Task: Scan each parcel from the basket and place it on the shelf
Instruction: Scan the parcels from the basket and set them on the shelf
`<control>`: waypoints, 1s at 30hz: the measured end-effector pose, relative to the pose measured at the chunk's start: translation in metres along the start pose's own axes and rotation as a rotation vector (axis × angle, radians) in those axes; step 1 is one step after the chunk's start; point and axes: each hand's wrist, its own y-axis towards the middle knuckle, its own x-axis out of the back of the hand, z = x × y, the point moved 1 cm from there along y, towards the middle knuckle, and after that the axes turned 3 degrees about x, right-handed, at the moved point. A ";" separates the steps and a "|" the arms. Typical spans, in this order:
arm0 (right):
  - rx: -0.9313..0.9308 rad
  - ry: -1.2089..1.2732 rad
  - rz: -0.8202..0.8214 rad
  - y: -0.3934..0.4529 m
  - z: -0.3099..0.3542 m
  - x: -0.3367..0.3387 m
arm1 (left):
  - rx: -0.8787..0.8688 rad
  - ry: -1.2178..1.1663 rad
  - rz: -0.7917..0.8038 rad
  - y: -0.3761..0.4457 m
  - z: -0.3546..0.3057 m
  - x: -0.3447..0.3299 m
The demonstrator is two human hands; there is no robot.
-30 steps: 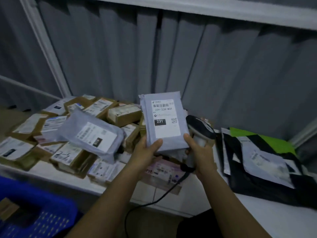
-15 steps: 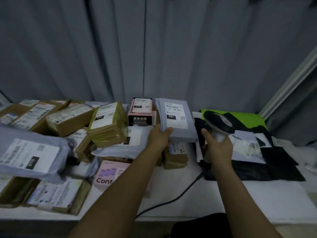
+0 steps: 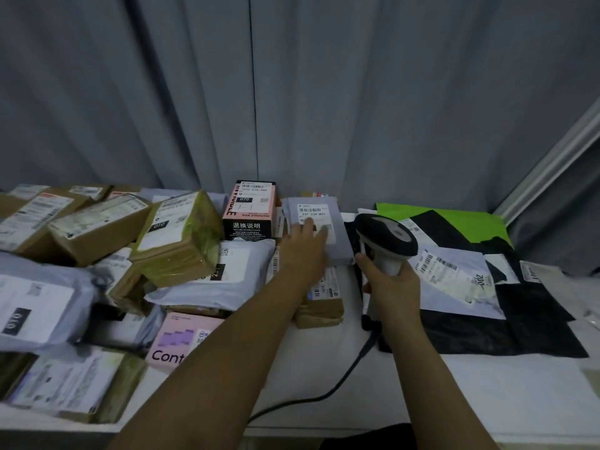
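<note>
While the left hand point(image 3: 303, 245) is laid flat with straight fingers on the grey parcel point(image 3: 319, 228), nothing is gripped by it; the fingertips cover the lower part of the white label marked 231-239-K01. That parcel is seen lying on the white shelf point(image 3: 470, 384), at about 12 o'clock from the left hand, resting partly on a brown box point(image 3: 321, 303) beneath it. At 9 o'clock of the parcel, a pink and black box point(image 3: 248, 211) is stood upright, just beside it. The scanner point(image 3: 386, 238) is held in the right hand point(image 3: 394, 287), fingers curled round its white handle, its black-rimmed head tilted toward 11 o'clock, near the parcel's right edge. A black cable point(image 3: 324, 396) is trailed from the handle toward 7 o'clock across the shelf. At 3 o'clock of the scanner, black and white mailer bags point(image 3: 461, 277) are overlapped, with a green bag point(image 3: 454, 216) behind them. At 9 o'clock, a pile of brown boxes point(image 3: 97, 228) and grey mailers point(image 3: 39, 303) is heaped. Grey curtain point(image 3: 292, 92) is hung behind.
</note>
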 end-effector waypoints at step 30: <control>-0.182 0.003 1.069 -0.210 0.037 -0.229 | 0.630 -1.468 -0.300 -0.299 0.211 0.105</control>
